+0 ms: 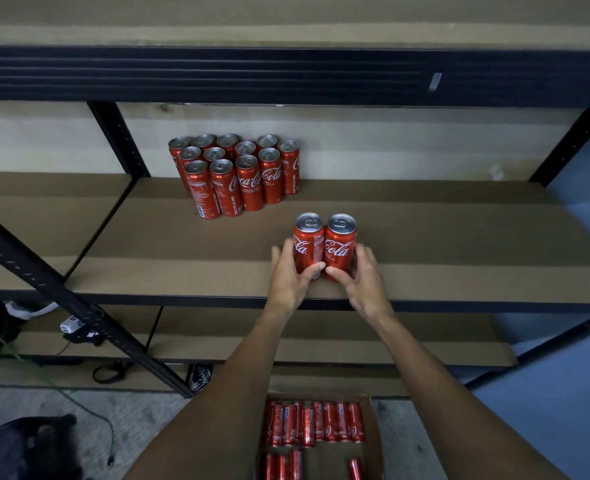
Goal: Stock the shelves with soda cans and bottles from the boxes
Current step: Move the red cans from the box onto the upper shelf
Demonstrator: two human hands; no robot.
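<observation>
Two red cola cans stand upright side by side near the front edge of the middle shelf (459,237). My left hand (288,282) grips the left can (305,242) low on its side. My right hand (364,282) grips the right can (340,244) the same way, thumbs meeting in front. A cluster of several matching cans (238,174) stands at the back left of the same shelf. On the floor below, an open cardboard box (373,438) holds several more red cans (317,424) lying on their sides.
A dark metal upright (120,140) and a diagonal brace (61,292) frame the shelf on the left. Another upright (570,147) stands at the right. A lower shelf (321,341) sits beneath. Cables and dark items lie on the floor at the left (27,445).
</observation>
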